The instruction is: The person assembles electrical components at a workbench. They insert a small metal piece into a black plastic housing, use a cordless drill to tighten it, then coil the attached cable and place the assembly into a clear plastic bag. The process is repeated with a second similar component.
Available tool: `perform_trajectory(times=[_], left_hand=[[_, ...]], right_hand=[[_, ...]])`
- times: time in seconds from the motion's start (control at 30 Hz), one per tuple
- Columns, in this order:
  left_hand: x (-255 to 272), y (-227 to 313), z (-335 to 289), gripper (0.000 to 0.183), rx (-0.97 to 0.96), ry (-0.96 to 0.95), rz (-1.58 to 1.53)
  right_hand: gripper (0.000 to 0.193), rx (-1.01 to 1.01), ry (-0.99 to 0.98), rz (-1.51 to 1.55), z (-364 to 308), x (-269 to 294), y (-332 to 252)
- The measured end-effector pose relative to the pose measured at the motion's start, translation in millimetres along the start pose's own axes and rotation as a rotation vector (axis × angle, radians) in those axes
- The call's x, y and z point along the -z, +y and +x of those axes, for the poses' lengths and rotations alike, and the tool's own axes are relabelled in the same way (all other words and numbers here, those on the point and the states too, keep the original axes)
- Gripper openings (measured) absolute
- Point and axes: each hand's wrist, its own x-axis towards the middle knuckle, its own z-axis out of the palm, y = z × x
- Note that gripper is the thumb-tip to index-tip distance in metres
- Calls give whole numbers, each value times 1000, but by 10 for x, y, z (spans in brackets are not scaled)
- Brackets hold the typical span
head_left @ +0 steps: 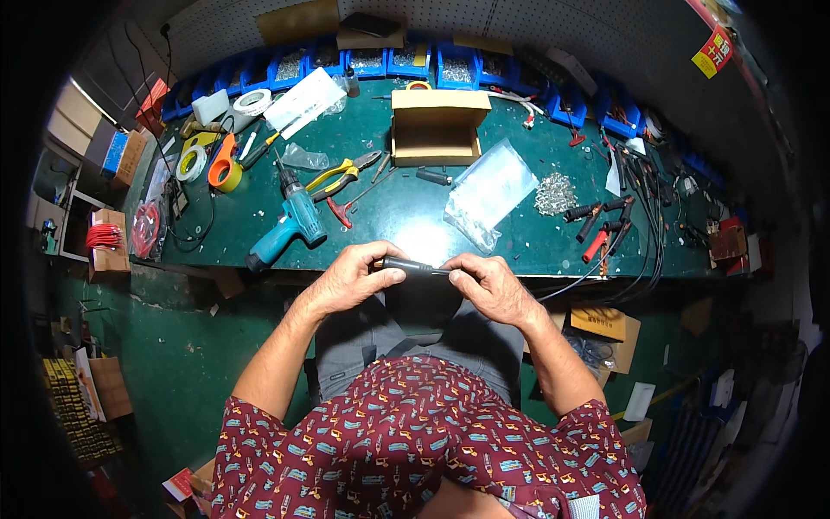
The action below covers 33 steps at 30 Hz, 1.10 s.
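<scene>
Patterned dark-red shirt was nearest to the camera. From the left, a teal drill lay on the desk, its base close to the near edge. Next were yellow-black pliers. Over this edge, as seen from above, the left hand held a black cylinder, fingers closed around one end; the right hand pinched its thin other end, fingers narrow. Behind them, green surface showed between drill and clear bag. Farther right were small metal parts in a heap, then cables hanging over the edge.
</scene>
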Motion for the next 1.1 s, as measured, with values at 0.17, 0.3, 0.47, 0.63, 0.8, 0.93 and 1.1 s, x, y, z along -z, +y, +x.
perform_trajectory(times=[0.17,0.3,0.47,0.63,0.8,0.93,1.1], left_hand=[[-49,-74,39,26,54,-108,-90],[-205,-148,101,28,-84,-114,-40],[-151,-112,63,29,-1,-52,-116],[-184,-236,52,27,73,30,-442],[-434,-402,89,36,18,105,-525],[-617,-303,124,35,-55,202,-576],[-641,-435,218,23,-142,281,-425]], right_hand=[[26,16,-40,-3,15,-20,-41],[28,-46,-56,74,64,-131,-121],[28,-109,-34,181,49,-156,43],[27,-153,22,269,59,-168,108],[23,-204,119,337,74,-189,272],[18,-260,102,277,87,-175,301],[15,-117,136,157,78,-166,306]])
